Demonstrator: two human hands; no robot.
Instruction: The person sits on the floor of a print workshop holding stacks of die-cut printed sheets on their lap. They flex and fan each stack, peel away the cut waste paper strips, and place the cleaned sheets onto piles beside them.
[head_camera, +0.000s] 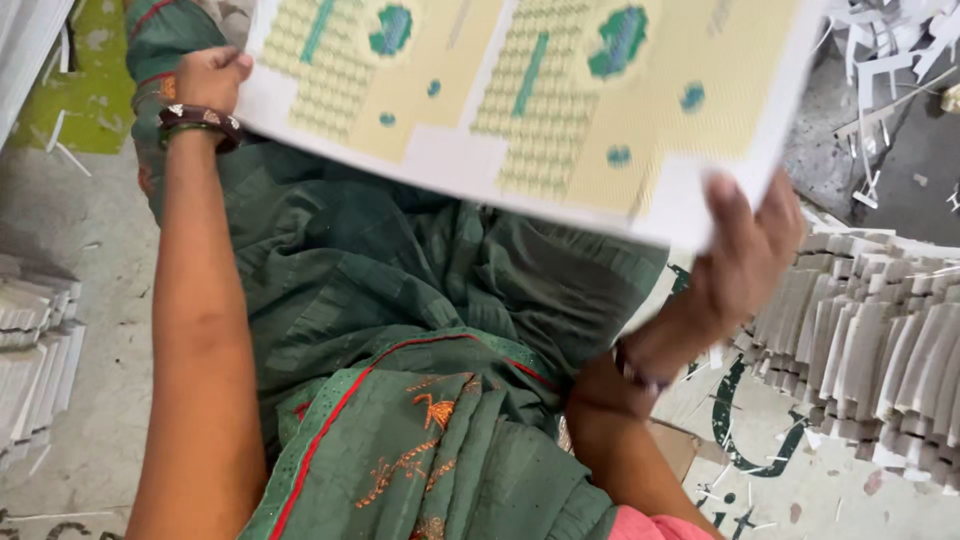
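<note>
Person wears a dark green draped garment (400, 290) with a faint woven check, edged in thin red piping and worked with orange embroidered motifs (425, 430) near the lower fold; a strip of pink cloth (655, 527) shows at the bottom edge. Left wrist (200, 122): dark brown bangle plus a thin green one. Right wrist (640, 375): one dark bangle; both forearms bare.
</note>
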